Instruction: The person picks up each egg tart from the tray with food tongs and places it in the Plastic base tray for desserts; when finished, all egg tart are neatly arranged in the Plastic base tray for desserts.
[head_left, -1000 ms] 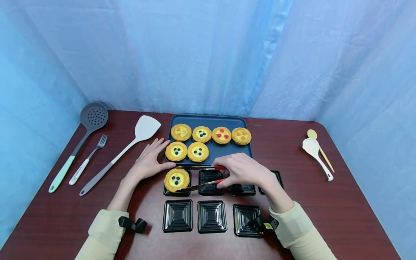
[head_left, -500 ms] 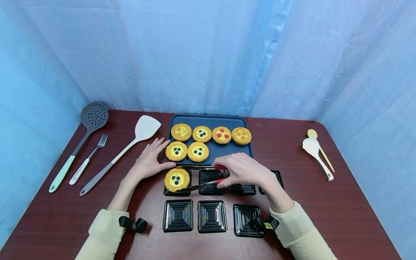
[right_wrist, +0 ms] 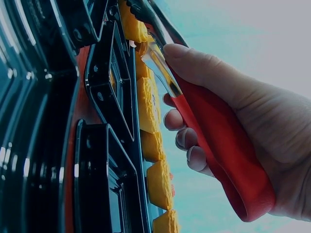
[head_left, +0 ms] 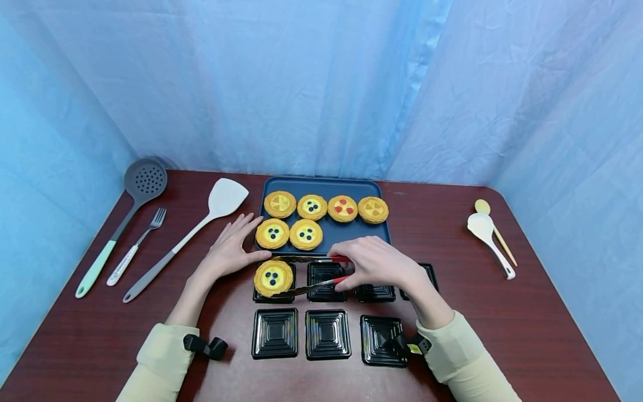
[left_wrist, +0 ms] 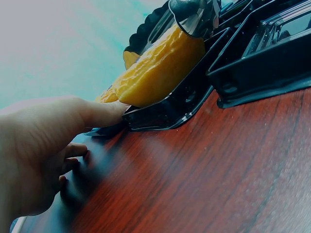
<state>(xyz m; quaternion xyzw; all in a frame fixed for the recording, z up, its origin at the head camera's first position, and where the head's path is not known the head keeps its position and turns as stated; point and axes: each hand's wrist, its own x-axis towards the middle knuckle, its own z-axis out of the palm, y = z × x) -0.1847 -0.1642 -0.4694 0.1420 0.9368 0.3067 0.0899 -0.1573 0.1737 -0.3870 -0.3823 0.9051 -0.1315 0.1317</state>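
Note:
My right hand (head_left: 374, 262) grips a pair of tongs with red handles (right_wrist: 218, 141). The metal arms of the tongs reach left, one on either side of an egg tart (head_left: 266, 286) topped with dark berries. That tart sits tilted in a square black plastic box (left_wrist: 165, 114), at the left of the back row. My left hand (head_left: 228, 254), its fingers spread, lies at the left edge of a blue tray (head_left: 349, 237). In the left wrist view, its thumb (left_wrist: 104, 114) comes right up to the box's corner and the tart.
Several tarts, topped with berries, red fruit or yellow wedges, such as the red-fruit tart (head_left: 342, 209), stand on the tray. More black boxes (head_left: 327, 335) are in front. A skimmer (head_left: 145, 180), fork (head_left: 135, 245) and spatula (head_left: 221, 201) lie left; a white ladle (head_left: 484, 231) and wooden spoon (head_left: 502, 245) right.

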